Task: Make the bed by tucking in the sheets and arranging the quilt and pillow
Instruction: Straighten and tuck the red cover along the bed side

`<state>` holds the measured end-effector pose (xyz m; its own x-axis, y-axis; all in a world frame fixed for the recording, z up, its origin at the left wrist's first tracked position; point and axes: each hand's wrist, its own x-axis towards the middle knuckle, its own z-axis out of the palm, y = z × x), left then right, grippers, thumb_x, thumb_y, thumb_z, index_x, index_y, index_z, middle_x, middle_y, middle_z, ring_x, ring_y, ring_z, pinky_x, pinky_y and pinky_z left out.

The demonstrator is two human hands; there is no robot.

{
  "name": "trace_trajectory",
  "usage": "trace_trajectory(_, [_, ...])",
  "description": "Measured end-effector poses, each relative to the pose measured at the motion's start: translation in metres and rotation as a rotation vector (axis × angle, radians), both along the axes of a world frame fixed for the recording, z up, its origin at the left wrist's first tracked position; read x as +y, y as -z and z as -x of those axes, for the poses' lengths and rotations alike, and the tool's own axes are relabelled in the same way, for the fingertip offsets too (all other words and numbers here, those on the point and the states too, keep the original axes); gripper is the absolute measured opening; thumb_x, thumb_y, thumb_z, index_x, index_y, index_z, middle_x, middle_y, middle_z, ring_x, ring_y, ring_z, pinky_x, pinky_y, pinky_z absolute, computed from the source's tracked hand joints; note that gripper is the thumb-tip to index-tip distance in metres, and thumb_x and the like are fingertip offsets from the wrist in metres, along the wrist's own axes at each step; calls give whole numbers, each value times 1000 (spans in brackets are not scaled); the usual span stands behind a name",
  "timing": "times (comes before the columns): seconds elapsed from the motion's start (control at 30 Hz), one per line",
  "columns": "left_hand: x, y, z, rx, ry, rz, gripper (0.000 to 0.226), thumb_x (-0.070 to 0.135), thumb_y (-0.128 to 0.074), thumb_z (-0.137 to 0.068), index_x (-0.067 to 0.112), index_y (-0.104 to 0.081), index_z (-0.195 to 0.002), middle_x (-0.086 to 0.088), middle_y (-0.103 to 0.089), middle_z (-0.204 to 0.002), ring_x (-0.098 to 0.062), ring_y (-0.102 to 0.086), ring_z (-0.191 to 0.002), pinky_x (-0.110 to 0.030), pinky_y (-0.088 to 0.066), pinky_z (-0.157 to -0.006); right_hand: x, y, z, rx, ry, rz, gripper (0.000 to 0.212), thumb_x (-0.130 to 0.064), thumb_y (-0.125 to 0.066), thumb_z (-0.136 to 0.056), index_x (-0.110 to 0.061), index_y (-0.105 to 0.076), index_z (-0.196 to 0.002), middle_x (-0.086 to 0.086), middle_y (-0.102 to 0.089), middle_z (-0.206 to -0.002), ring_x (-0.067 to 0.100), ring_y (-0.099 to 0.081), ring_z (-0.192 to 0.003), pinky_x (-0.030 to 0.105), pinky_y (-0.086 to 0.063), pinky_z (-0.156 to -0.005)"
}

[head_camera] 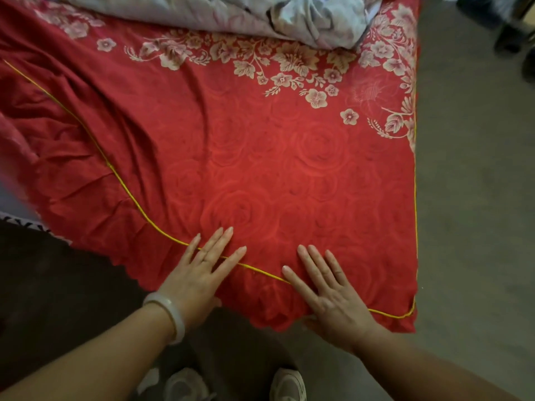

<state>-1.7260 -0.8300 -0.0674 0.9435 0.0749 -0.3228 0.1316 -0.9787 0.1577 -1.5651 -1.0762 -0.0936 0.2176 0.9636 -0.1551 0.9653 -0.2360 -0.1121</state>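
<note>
Above two pale shoes [288,384] on the floor [469,198], the left hand [197,277], bracelet [170,314] at its wrist, and the right hand [333,296] press flat, fingers straight, on the red sheet's [260,157] near edge across its yellow piping [115,175], with the crumpled grey quilt [231,13] at the far end.

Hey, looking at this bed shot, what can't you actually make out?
Head view only.
Quilt: cut off by the top edge, so its full size is unknown.
Under the red sheet: covered by it, so any tucking is hidden.
Thumbs of left hand and right hand: mostly hidden at the sheet's near edge.
Dark shapes, top right: dim and cut by the frame edge.
</note>
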Motion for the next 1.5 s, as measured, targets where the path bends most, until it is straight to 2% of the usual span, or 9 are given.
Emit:
trace_trajectory(0.13, [39, -14, 18, -209, -12, 33, 80, 27, -67, -71, 15, -37, -143, -15, -28, -152, -28, -26, -141, -45, -20, -113, 13, -11, 10, 120, -46, -27, 94, -73, -47, -82, -21, -17, -154, 16, -15, -160, 32, -10, -148, 54, -15, -114])
trace_trajectory(0.47, [172, -22, 96, -274, -200, -92, 53, 20, -41, -70, 10, -54, -120, -15, -51, -119, -33, -48, -109, -46, -31, -97, 170, -29, 87, 310, 104, -309, 64, -31, -58, -87, -15, -37, -146, 10, -41, -145, 26, -34, -138, 43, -27, -116])
trace_trajectory(0.7, [280, -25, 134, -278, -218, -226, 50, 20, -38, -68, 10, -52, -114, -16, -46, -117, -34, -45, -105, -45, -29, -94, 298, -27, 176, 415, 85, -433, 54, -22, -55, -85, -14, -45, -137, 12, -55, -126, 27, -53, -112, 38, -43, -100])
trace_trajectory(0.8, [315, -22, 134, -276, -203, -241, 58, 18, -64, -64, 14, -49, -120, -16, -46, -120, -35, -44, -108, -45, -27, -95, 331, -19, 206, 421, 48, -483, 51, -18, -56, -86, -11, -44, -136, 15, -55, -120, 26, -57, -96, 35, -49, -87])
trace_trajectory(0.93, [347, -19, 125, -161, -149, -185, 102, 13, -90, -43, 29, -42, -131, -19, -51, -127, -36, -43, -115, -47, -29, -94, 364, -13, 216, 316, 147, -362, 79, -33, -71, -70, -13, -40, -140, 12, -43, -126, 25, -48, -102, 35, -52, -87])
trace_trajectory(1.13, [365, -23, 92, -107, -38, -116, 95, 22, -86, -47, 31, -42, -131, -14, -52, -134, -33, -45, -124, -49, -34, -96, 394, -9, 190, 169, 506, -189, 94, -52, -78, -60, -13, -41, -138, 9, -44, -125, 27, -45, -107, 41, -48, -87])
trace_trajectory(1.27, [374, -25, 82, -283, 46, -32, 24, 19, -54, -73, 18, -66, -94, -6, -67, -111, -25, -64, -103, -44, -35, -95, 396, -7, 192, 173, 490, -233, 62, -36, -81, -65, -19, -55, -119, 11, -49, -117, 30, -50, -97, 43, -49, -74])
trace_trajectory(1.4, [377, -34, 84, -320, 45, 52, 18, 18, -47, -84, 14, -64, -83, 1, -65, -80, -20, -63, -72, -39, -50, -74, 394, -13, 189, 239, 522, -372, 22, -9, -72, -73, -18, -60, -89, 2, -55, -102, 24, -52, -83, 37, -43, -68])
trace_trajectory(1.5, [372, -47, 90, -317, -15, 151, 18, 23, -41, -89, 13, -54, -80, 1, -55, -62, -21, -54, -53, -36, -47, -49, 397, -24, 196, 436, 567, -503, 6, -14, -54, -87, -20, -55, -90, -4, -56, -88, 17, -53, -78, 34, -42, -71])
